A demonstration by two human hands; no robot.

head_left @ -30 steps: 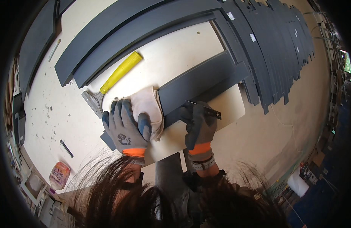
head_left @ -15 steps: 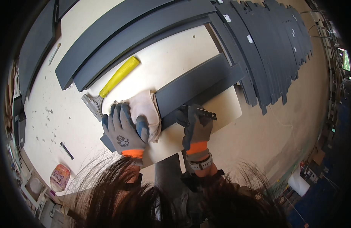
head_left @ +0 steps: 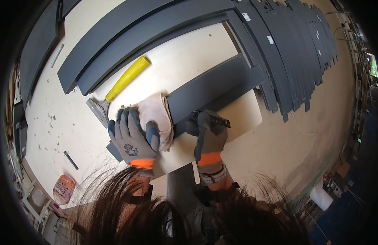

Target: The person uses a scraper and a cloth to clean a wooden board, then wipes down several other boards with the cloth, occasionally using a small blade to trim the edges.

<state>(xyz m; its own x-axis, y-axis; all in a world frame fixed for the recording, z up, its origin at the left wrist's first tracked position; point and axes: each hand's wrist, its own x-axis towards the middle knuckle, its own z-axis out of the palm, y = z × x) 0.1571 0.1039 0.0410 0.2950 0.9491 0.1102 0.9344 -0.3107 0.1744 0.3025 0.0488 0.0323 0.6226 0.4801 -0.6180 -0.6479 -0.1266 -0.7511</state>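
Note:
My left hand (head_left: pixel 132 134), in a grey glove with blue fingertips and an orange cuff, presses a pale pink cloth (head_left: pixel 155 112) onto a dark grey board (head_left: pixel 209 92). The cloth bunches between its thumb and fingers. My right hand (head_left: pixel 209 136), gloved alike, is closed around a slim black utility knife (head_left: pixel 217 119) at the board's near side. The knife's tip lies close to the board; whether it touches cannot be made out. Beyond my left fingers lies a scraper (head_left: pixel 127 78) with a yellow handle and a flat metal blade.
Long dark grey boards (head_left: pixel 152 36) lie across the far side of the white table (head_left: pixel 45 143). Many more strips (head_left: pixel 295 53) are lined up at the right. A short black stick (head_left: pixel 71 160) and a colourful packet (head_left: pixel 63 189) lie at the near left.
My right hand has shifted slightly left and nearer with the utility knife. My left hand stays on the cloth. The whole view has moved a little.

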